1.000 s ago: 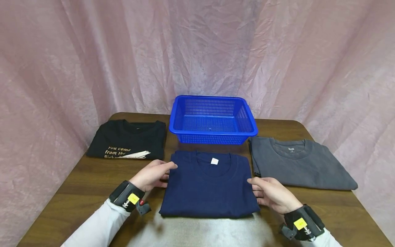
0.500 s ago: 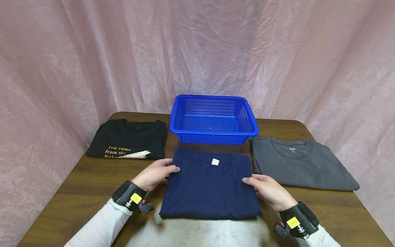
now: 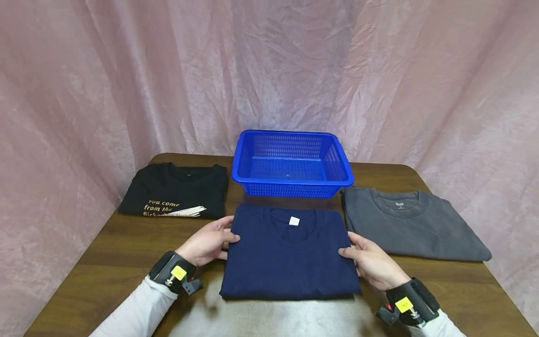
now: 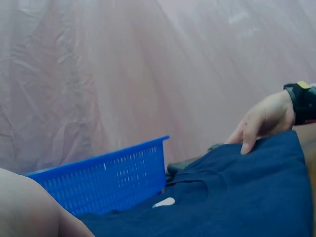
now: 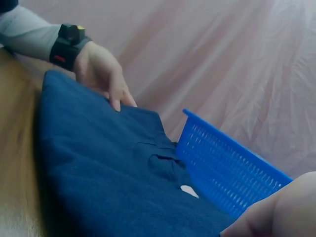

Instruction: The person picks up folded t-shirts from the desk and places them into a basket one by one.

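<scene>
A folded navy T-shirt (image 3: 290, 267) with a white neck label lies in front of the person in the head view. At its left edge, the left hand (image 3: 208, 241) pinches the fabric, thumb on top. The right hand (image 3: 372, 260) grips the opposite edge the same way; its lower fingers are partly hidden by the cloth. From the left wrist, the right hand's thumb (image 4: 251, 136) shows pressed on the upper face of the shirt. The right wrist view shows the left hand (image 5: 106, 76) with its thumb over the far edge.
Behind the navy shirt stands a blue plastic basket (image 3: 290, 180) with nothing in it. A folded black T-shirt (image 3: 202, 189) with printed lettering lies back left, and a folded grey T-shirt (image 3: 404, 234) lies at right. Pink curtains (image 3: 286, 61) hang behind the wooden table (image 3: 105, 262).
Both hands have shifted their hold along the navy shirt's sides, the left thumb coming slightly nearer. The shirt has moved a little to the right. Basket and other shirts stay put.
</scene>
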`<state>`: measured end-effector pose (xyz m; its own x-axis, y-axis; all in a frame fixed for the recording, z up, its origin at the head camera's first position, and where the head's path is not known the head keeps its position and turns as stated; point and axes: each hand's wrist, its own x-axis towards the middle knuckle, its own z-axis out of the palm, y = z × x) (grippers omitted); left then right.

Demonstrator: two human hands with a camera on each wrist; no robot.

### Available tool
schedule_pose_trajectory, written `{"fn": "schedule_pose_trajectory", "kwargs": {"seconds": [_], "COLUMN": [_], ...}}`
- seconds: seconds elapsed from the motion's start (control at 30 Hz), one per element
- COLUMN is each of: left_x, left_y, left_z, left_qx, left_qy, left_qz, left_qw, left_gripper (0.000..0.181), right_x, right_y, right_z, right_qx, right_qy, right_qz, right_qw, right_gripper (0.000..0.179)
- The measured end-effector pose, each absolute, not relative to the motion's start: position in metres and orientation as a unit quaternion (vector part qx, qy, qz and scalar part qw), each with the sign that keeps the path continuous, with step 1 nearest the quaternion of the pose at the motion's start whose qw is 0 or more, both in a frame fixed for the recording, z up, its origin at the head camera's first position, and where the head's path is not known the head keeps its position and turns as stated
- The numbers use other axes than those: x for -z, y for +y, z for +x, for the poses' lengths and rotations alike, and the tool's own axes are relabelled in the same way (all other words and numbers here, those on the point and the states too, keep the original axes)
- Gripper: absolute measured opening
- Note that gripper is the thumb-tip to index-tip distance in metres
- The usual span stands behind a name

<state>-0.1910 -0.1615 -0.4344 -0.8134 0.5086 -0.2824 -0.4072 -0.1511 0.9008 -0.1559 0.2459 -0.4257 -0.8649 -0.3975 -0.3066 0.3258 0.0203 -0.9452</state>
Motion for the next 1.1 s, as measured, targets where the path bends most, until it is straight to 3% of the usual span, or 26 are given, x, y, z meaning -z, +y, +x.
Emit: {"fn": "schedule_pose_trajectory", "kwargs": {"seconds": [0.27, 0.53, 0.73, 0.93, 1.1], "left_x": [0.42, 0.399, 0.382, 0.366, 0.354], "left_y": [-0.162, -0.166, -0.168, -0.167, -0.164], "left_z": [-0.185, -0.181, -0.181, -0.185, -0.194], "left_qx": [-0.78, -0.793, -0.802, -0.807, -0.805], "left_qy": [0.556, 0.535, 0.522, 0.519, 0.523], "left_qz": [0.068, 0.104, 0.111, 0.116, 0.125], "left_qw": [0.278, 0.27, 0.269, 0.257, 0.25], "left_gripper": [0.061, 0.062, 0.07, 0.068, 0.064], "right_x": [0.412, 0.39, 0.377, 0.361, 0.35], "right_y": [0.249, 0.253, 0.256, 0.259, 0.26], "right_z": [-0.151, -0.143, -0.141, -0.144, -0.151], "right_qx": [0.709, 0.707, 0.742, 0.74, 0.738], "right_qy": [0.666, 0.677, 0.63, 0.634, 0.636], "right_qz": [-0.035, -0.033, -0.073, -0.08, -0.086], "right_qw": [0.229, 0.202, 0.218, 0.21, 0.207], "right_gripper": [0.061, 0.078, 0.067, 0.07, 0.062]}}
